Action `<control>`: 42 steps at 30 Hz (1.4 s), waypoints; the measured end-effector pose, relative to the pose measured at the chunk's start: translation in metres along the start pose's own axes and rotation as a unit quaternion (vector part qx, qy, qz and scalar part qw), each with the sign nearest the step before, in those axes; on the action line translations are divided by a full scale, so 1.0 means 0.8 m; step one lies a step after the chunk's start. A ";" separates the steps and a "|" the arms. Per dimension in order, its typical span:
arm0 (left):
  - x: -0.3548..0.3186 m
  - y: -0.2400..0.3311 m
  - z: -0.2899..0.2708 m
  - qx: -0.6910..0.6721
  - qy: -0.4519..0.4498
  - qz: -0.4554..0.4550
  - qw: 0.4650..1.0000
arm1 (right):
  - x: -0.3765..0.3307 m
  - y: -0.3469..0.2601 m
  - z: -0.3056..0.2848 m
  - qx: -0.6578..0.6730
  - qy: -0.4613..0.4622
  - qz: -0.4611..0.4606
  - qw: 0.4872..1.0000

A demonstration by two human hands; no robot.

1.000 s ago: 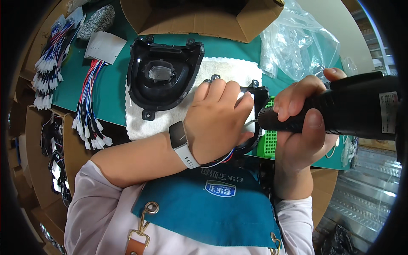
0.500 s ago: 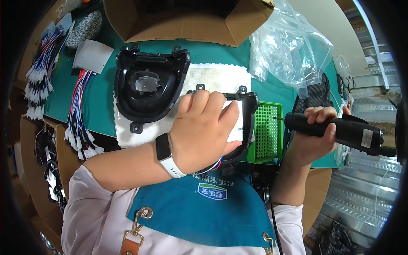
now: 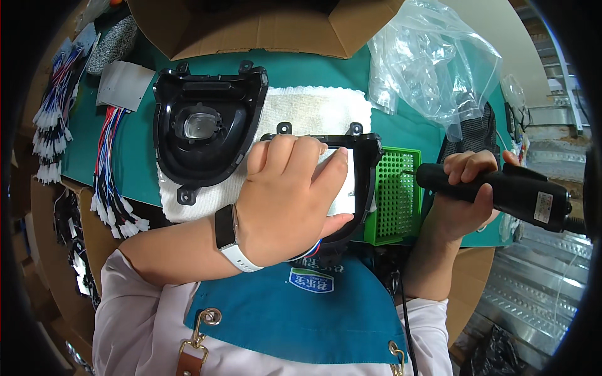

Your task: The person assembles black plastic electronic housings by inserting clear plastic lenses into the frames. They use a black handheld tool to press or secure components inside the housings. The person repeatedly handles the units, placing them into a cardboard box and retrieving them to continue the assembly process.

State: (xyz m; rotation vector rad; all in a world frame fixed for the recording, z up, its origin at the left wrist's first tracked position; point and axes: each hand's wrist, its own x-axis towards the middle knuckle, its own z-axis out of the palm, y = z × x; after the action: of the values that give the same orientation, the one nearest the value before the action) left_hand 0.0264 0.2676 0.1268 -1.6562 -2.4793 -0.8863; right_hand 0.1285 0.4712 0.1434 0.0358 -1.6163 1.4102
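1. Centrally, left hand (image 3: 288, 200) lies spread flat on black housing (image 3: 360, 182), steadying it on white towel (image 3: 307, 109)
2. Right hand (image 3: 461, 188) wraps electric screwdriver (image 3: 501, 188), tip over green screw tray (image 3: 396, 194), within easy reach

Left hand (image 3: 285, 200) laid palm down, fingers (image 3: 295, 153) extended forward and close together, thumb out to the right side. Left forearm bare, entering from lower left and angled up to the right, wrist bent slightly, white-strapped watch (image 3: 227, 233) on the wrist. Right hand (image 3: 461, 194) closed in a fist, knuckles up, fingers curled over the top. Right forearm rising near-vertical from the lower edge. Hands well apart.
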 end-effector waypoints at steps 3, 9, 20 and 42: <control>0.000 0.001 0.000 0.002 0.001 0.001 1.000 | 0.003 0.001 0.008 -0.031 0.031 0.004 0.999; 0.000 0.000 0.001 -0.001 0.008 0.005 1.000 | 0.007 0.003 -0.002 0.025 -0.072 0.015 0.997; -0.002 0.000 -0.001 -0.022 0.013 0.011 1.000 | -0.009 -0.006 0.035 -0.123 0.192 0.027 0.973; -0.052 -0.043 0.018 -0.047 0.114 0.168 0.978 | -0.013 -0.066 0.132 0.158 -0.082 0.034 0.983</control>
State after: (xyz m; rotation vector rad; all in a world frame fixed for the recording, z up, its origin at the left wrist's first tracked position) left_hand 0.0189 0.2301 0.0861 -1.8101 -1.9618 -1.0892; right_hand 0.0996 0.3659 0.1892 0.2918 -1.5203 1.7446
